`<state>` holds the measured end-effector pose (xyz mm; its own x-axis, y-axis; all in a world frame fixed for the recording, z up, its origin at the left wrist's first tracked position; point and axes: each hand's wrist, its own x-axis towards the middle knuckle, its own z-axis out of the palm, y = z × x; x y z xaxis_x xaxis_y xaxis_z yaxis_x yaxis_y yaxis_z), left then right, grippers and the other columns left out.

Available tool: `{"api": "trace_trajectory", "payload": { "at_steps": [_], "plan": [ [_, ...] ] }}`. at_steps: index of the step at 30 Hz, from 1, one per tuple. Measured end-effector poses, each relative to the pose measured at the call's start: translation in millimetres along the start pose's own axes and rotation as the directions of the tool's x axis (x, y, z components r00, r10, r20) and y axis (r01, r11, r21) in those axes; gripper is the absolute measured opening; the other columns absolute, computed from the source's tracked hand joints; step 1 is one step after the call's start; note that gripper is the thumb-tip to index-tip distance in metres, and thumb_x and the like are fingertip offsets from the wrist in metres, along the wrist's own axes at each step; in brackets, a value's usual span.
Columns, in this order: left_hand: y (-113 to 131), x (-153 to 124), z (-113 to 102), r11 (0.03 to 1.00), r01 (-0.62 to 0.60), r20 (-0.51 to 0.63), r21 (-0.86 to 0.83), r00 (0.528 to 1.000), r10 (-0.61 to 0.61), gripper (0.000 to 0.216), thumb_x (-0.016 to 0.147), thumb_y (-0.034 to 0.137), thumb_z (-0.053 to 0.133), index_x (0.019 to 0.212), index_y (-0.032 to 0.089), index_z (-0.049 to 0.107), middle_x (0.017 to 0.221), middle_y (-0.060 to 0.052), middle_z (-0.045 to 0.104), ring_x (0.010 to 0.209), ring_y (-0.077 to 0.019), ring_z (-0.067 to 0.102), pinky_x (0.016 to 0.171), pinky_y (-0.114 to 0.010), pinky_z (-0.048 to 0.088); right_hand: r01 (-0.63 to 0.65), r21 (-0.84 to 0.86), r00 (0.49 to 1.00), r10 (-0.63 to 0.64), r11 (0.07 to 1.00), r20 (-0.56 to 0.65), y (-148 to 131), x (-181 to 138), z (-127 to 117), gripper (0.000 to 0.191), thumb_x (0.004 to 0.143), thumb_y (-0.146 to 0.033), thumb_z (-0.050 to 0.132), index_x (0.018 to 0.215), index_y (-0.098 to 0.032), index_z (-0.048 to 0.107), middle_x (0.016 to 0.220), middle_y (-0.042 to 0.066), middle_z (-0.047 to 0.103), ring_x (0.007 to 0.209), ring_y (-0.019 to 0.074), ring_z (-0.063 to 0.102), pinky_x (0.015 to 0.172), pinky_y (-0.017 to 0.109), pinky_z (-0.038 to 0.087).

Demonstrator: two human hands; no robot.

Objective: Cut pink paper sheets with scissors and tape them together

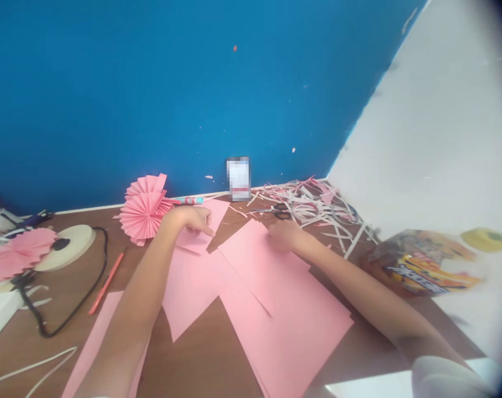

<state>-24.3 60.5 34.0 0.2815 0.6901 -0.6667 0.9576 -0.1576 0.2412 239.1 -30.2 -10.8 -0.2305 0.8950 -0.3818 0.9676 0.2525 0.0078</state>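
My left hand (197,221) is over a small pink sheet (220,210) near the wall, its fingers bent and drawn together. Whether paper is between these fingers is hidden. Slightly blurred, my right hand (286,236) is closed at the upper right edge of several overlapping pink paper sheets (271,287). Another pink sheet (188,293) lies between my arms, and a further pink strip of paper (93,337) is partly under my left forearm. Just beyond my right hand lie scissors (281,211) with dark handles.
A folded pink paper fan (145,207) stands by the blue wall, and a second fan (21,254) lies left near a tape roll (74,249), a red pen (105,284) and a black cable (104,271). Paper scraps (312,202) and a snack packet (424,265) are right.
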Motion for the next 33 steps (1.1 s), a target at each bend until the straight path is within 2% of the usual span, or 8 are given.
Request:
{"api": "trace_trajectory", "payload": {
  "at_steps": [4,6,11,14,16,22,28,33],
  "plan": [
    [3.0,2.1,-0.5,0.995,-0.078,-0.133,-0.069,0.989,0.068,0.045,0.069,0.059,0.056,0.091,0.02,0.05,0.08,-0.006,0.066,0.069,-0.0171,0.062,0.055,-0.023,0.044,-0.054,-0.015,0.997,0.054,0.998,-0.047,-6.5,0.0,5.1,0.036,0.085,-0.022,0.041,0.102,-0.008,0.07,0.103,0.024,0.067,0.094,0.0308,0.065,0.075,0.038,0.048],
    [7.8,0.2,-1.9,0.993,-0.099,-0.169,-0.069,0.982,0.087,0.047,0.07,0.06,0.054,0.094,0.02,0.049,0.086,-0.007,0.066,0.07,-0.0176,0.063,0.056,-0.023,0.044,-0.088,-0.019,0.994,0.087,0.996,-0.071,-12.3,-1.0,6.9,0.035,0.084,-0.018,0.042,0.1,-0.006,0.07,0.101,0.025,0.067,0.093,0.0311,0.065,0.073,0.037,0.047],
    [20.9,-12.8,6.4,0.988,0.02,-0.044,0.156,0.999,-0.013,0.071,0.044,0.059,0.075,0.098,0.022,0.048,0.097,-0.009,0.064,0.061,-0.0185,0.061,0.053,-0.026,0.043,-0.115,-0.001,0.987,0.114,0.993,-0.113,-20.1,-2.0,10.2,0.036,0.083,-0.018,0.042,0.103,-0.008,0.07,0.102,0.026,0.067,0.093,0.0315,0.065,0.07,0.037,0.047],
    [13.2,-14.8,21.8,0.964,0.022,0.049,0.265,0.998,-0.037,0.065,0.039,0.048,0.078,0.09,0.022,0.048,0.084,-0.005,0.064,0.058,-0.0183,0.058,0.052,-0.026,0.04,-0.122,0.008,0.986,0.122,0.993,-0.118,-19.7,-0.7,11.7,0.035,0.083,-0.018,0.042,0.101,-0.008,0.071,0.101,0.025,0.067,0.093,0.031,0.065,0.07,0.036,0.047],
    [0.9,-11.9,32.5,0.952,0.012,0.016,0.305,1.0,-0.018,0.057,0.039,0.043,0.077,0.083,0.022,0.048,0.078,-0.002,0.061,0.059,-0.0179,0.056,0.051,-0.026,0.038,-0.13,0.009,0.986,0.13,0.992,-0.109,-19.4,0.7,12.5,0.034,0.083,-0.019,0.043,0.1,-0.008,0.071,0.1,0.025,0.067,0.092,0.0303,0.066,0.069,0.035,0.047],
    [-27.8,-2.3,47.9,0.984,0.025,0.054,0.177,0.998,-0.035,0.05,0.047,0.039,0.068,0.088,0.023,0.044,0.07,0.003,0.056,0.056,-0.0146,0.053,0.05,-0.023,0.035,-0.151,0.012,0.985,0.151,0.988,-0.081,-21.8,2.2,12.1,0.036,0.083,-0.021,0.044,0.104,-0.008,0.07,0.103,0.025,0.066,0.094,0.0288,0.065,0.071,0.035,0.047],
    [-25.4,-0.1,48.0,0.978,0.023,0.0,0.207,1.0,-0.023,0.051,0.05,0.053,0.067,0.086,0.022,0.047,0.077,0.0,0.061,0.059,-0.0149,0.052,0.05,-0.024,0.034,-0.167,0.022,0.983,0.168,0.986,-0.077,-25.5,-1.7,10.0,0.036,0.085,-0.023,0.045,0.108,-0.008,0.068,0.103,0.026,0.066,0.096,0.0285,0.065,0.073,0.034,0.047],
    [-20.2,2.3,49.1,0.986,0.046,-0.036,0.162,0.999,-0.041,0.041,0.054,0.046,0.063,0.083,0.02,0.05,0.078,-0.003,0.061,0.06,-0.0158,0.053,0.049,-0.025,0.035,-0.17,0.02,0.983,0.171,0.985,-0.07,-27.2,-3.4,8.8,0.035,0.084,-0.023,0.046,0.107,-0.008,0.069,0.101,0.026,0.067,0.095,0.0282,0.065,0.072,0.034,0.048]
  ]
}}
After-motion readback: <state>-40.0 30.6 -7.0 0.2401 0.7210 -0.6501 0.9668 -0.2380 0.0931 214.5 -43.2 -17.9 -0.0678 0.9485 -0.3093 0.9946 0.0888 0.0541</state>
